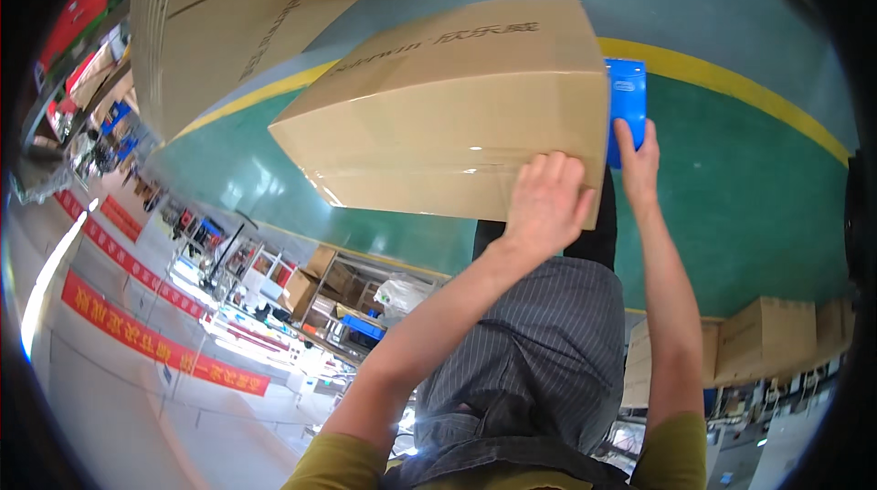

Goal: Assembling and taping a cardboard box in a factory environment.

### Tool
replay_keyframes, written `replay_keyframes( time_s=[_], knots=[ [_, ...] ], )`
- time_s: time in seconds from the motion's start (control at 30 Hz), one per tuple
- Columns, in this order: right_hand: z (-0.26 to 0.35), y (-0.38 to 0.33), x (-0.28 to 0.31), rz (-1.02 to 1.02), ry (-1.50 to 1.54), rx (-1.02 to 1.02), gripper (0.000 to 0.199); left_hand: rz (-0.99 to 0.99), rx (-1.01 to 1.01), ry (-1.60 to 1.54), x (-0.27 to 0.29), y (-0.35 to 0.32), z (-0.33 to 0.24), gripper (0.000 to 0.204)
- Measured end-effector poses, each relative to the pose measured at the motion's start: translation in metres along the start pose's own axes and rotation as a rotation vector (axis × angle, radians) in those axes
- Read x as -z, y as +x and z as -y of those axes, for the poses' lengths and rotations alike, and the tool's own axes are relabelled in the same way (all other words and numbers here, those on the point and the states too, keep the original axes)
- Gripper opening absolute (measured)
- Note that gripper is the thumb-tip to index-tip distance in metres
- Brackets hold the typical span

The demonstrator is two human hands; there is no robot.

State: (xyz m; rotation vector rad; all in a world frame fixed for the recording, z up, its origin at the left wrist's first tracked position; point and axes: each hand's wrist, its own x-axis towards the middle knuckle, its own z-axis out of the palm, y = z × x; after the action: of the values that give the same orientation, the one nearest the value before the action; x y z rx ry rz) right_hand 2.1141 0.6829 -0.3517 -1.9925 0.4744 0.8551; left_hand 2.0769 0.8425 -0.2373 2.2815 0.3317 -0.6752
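Observation:
A large brown cardboard box (pixel 438 138), its flaps closed, lies in front of me. A strip of shiny clear tape runs along its near face. My left hand (pixel 546 202) rests on that face by the right corner, fingers curled and thumb toward the edge, gripping the box. Just beyond the box's right end, my right hand (pixel 639 161) holds a blue, flat, box-shaped thing (pixel 628 93) upright between thumb and fingers. The box partly hides its left side, and I cannot make out its exact kind.
Another big carton (pixel 247 15) stands at the far left. A yellow line (pixel 731 79) curves across the green floor (pixel 722 170). Behind me are shelves (pixel 315 298) with goods on the left and more cartons (pixel 763 339) on the right.

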Motion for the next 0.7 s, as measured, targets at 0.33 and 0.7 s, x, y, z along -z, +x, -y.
replay_keyframes(
  time_s=[0.33, 0.7],
  knots=[
    [-0.017, 0.032, -0.022, 0.095, -0.083, -0.059, 0.048, -0.447, -0.461, -0.118, -0.004, 0.016, 0.011, 0.039],
    [-0.035, 0.018, -0.033, 0.055, -0.392, 0.021, 0.064, -0.693, -0.181, 0.489, 0.111, -0.05, 0.283, 0.047]
  ],
)
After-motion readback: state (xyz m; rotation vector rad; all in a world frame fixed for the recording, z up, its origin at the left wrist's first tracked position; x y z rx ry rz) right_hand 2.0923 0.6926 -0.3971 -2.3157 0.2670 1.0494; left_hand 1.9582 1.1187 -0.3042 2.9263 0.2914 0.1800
